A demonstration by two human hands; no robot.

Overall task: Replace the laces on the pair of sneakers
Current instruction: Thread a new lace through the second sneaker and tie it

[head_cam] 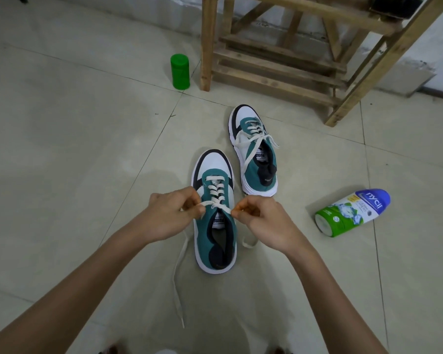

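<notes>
We look down on the near sneaker [216,241], which stands on the tiled floor [74,149] with its toe pointing away from us and a hand on either side of it. The left hand [168,217] has its grip pressed together on the cream lace [216,194]. Thumb and forefinger pinch the strand just beside the top eyelet on the shoe's left side, and the other fingers curl under. The right hand [262,221] mirrors it on the opposite side, its grip pinching the other strand close to the right top eyelet with the fingers folded toward the palm. Between the two grips the lace runs straight across the top of the tongue, just above the printed label.

The shoe has a teal upper, a white toe cap and sole, and dark navy panels and collar. Its lace crosses in neat rows from the toe end up to where we hold it. One long loose end [178,274] drops from the left grip and trails along the floor toward us. A shorter end [248,242] curls on the floor under the right wrist, just beside the sole.

The far sneaker [256,159] stands just beyond and to the right, laced too, with its lace ends [251,139] draped loosely over both sides. A green jar [180,71] stands upright beside a leg of the wooden frame [279,60]. A powder bottle [352,212] lies on its side to the right, well apart from the shoes.
</notes>
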